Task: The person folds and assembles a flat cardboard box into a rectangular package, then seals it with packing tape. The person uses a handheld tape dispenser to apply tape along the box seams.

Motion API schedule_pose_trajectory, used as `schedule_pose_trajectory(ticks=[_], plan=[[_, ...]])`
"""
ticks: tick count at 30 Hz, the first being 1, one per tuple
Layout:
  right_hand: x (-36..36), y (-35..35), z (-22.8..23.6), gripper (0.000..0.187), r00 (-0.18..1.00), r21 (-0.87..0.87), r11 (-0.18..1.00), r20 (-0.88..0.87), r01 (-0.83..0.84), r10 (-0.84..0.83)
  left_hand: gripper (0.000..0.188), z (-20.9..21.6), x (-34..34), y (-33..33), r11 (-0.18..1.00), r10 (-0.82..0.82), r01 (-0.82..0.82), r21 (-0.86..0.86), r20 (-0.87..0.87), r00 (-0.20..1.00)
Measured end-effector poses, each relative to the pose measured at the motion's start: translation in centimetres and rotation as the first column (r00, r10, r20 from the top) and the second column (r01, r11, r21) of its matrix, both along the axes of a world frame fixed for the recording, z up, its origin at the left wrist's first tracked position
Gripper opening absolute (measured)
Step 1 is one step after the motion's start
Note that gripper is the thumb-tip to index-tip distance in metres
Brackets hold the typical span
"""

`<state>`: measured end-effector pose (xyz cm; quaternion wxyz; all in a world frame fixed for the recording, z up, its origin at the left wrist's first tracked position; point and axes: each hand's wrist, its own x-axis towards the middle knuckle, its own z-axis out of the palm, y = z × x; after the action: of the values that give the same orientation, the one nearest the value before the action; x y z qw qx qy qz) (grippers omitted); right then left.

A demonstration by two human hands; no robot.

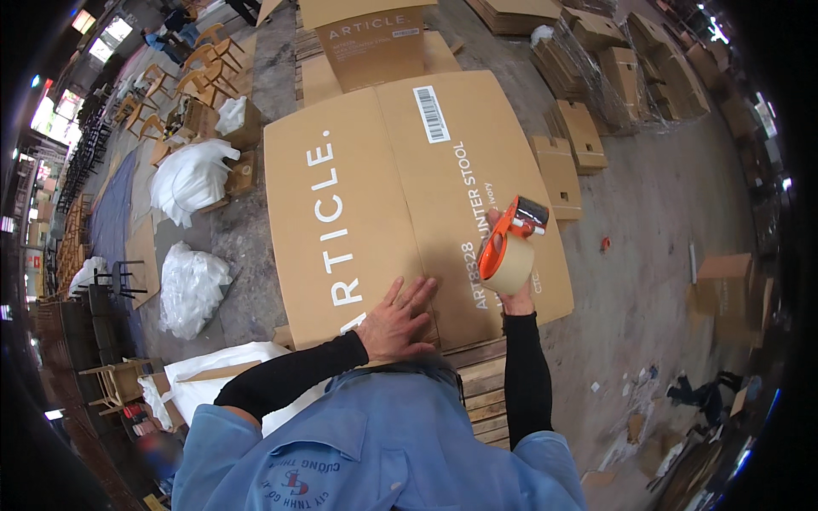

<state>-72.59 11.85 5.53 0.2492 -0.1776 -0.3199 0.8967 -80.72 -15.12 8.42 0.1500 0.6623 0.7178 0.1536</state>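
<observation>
In front of me lies a large brown cardboard box, its two top flaps meeting along a centre seam. White print and a white barcode label show on top. My left hand rests flat on the near part of the box beside the seam, fingers spread and holding nothing. An orange tape dispenser with a roll of tan tape is gripped in my right hand, above the right flap. The dispenser hides most of the right fingers. I see no tape strip along the seam.
Wooden pallet slats show below the box's near edge. Another carton stands behind it. White plastic bundles lie at left, near wooden chairs. Flattened cartons are at right. People stand far left.
</observation>
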Motion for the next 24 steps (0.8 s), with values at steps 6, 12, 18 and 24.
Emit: schedule_pose_trajectory(ticks=[6,12,18,24], plan=[[-4.1,-4.7,-1.5,0.05,0.877,0.385,0.831,0.099,0.402,-0.471,0.057,-0.9,1.2,-0.2,0.998,0.042,-0.04,0.038,-0.05,0.998],[-4.2,-4.0,-2.9,0.027,0.897,0.362,0.856,0.1,0.37,-0.43,0.058,-2.0,2.2,-0.2,0.999,0.02,-0.02,0.031,-0.019,1.0],[-6.4,-3.4,-2.7,0.043,0.789,0.913,0.408,0.262,-0.016,-0.555,0.062,-1.8,3.5,1.0,1.0,0.028,-0.028,-0.011,-0.038,0.999],[-10.2,-2.5,0.4,0.047,0.866,0.909,0.365,0.339,-0.201,-0.368,0.062,-1.3,4.5,1.9,0.98,0.127,-0.146,-0.136,-0.134,0.983]])
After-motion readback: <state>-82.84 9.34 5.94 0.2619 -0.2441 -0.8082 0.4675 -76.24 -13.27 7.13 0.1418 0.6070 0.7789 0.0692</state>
